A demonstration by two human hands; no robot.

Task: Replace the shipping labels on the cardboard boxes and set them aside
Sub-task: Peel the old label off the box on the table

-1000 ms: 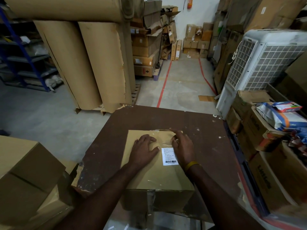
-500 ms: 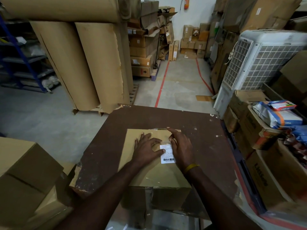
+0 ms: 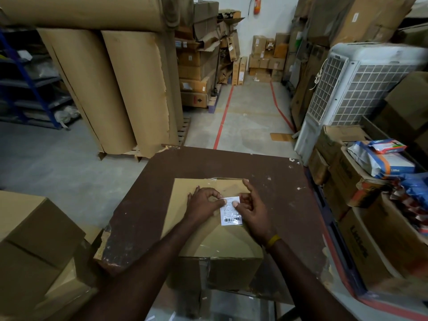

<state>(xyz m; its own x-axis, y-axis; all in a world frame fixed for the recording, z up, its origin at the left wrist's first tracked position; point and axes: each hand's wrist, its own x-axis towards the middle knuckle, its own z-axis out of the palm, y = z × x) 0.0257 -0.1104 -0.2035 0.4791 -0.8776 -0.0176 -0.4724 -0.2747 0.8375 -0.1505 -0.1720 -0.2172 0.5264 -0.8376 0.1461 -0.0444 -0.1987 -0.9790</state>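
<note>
Pinching the label (image 3: 231,210) top corner, the left hand (image 3: 203,203) curls over the box (image 3: 215,242), while the right hand (image 3: 253,210) thumb presses the label.

A warehouse or packing store. Tall paper rolls (image 3: 115,89) stand on a pallet (image 3: 183,133) on the concrete floor (image 3: 58,167), with red tape lines (image 3: 223,117) marking an aisle. Cartons (image 3: 199,70) are stacked along the aisle and against the far wall, blue racking (image 3: 25,72) stands at the left, and an air cooler (image 3: 361,89) at the right. A worn brown bench (image 3: 231,165) stands in front.
</note>
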